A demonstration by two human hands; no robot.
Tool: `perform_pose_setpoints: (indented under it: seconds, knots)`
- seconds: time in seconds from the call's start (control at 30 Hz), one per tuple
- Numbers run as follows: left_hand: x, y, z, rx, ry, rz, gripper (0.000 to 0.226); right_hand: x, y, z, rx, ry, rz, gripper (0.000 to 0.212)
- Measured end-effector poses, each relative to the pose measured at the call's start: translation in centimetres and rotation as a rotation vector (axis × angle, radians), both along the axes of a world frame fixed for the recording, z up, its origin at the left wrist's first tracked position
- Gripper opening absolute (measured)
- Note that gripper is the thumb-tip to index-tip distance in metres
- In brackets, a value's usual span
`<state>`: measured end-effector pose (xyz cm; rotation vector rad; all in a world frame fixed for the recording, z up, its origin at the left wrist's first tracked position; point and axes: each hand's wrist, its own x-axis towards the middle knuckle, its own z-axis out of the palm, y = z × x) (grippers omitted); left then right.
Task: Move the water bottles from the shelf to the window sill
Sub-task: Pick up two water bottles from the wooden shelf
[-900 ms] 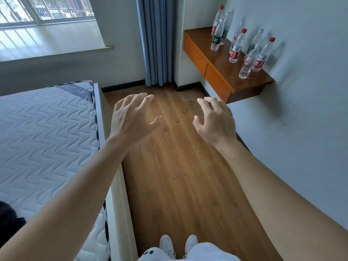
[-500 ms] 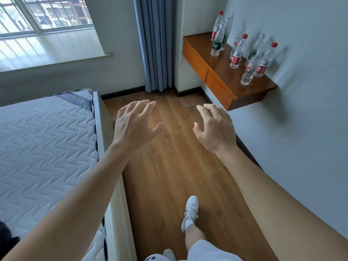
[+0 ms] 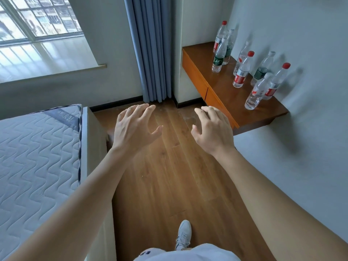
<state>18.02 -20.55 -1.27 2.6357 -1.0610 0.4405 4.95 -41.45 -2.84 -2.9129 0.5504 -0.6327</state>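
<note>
Several clear plastic water bottles stand upright on a wooden wall shelf (image 3: 222,91) at the upper right, some with red caps and red labels (image 3: 242,71), others with green labels (image 3: 218,57). The nearest bottle (image 3: 256,93) stands close to the shelf's near end. The white window sill (image 3: 43,57) lies at the upper left, below the window, and is bare. My left hand (image 3: 131,127) and my right hand (image 3: 212,129) are held out over the floor, fingers spread, holding nothing. The right hand is just short of the shelf's near corner.
A bed with a quilted mattress (image 3: 35,157) fills the left side. A blue curtain (image 3: 150,48) hangs between the window and the shelf. A strip of wooden floor (image 3: 169,176) runs between the bed and the right wall. One white shoe (image 3: 183,234) is forward.
The view has moved closer to the shelf and the window, and the bottles look larger. Both hands stayed open in front. A foot has stepped forward.
</note>
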Motion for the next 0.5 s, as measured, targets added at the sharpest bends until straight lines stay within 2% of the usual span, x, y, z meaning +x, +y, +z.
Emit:
perform_pose_setpoints:
  seconds: [0.5]
  knots:
    - [12.5, -9.3, -0.2, 0.005, 0.002, 0.076, 0.066, 13.9, -10.3, -0.2, 0.041, 0.007, 0.064, 0.049]
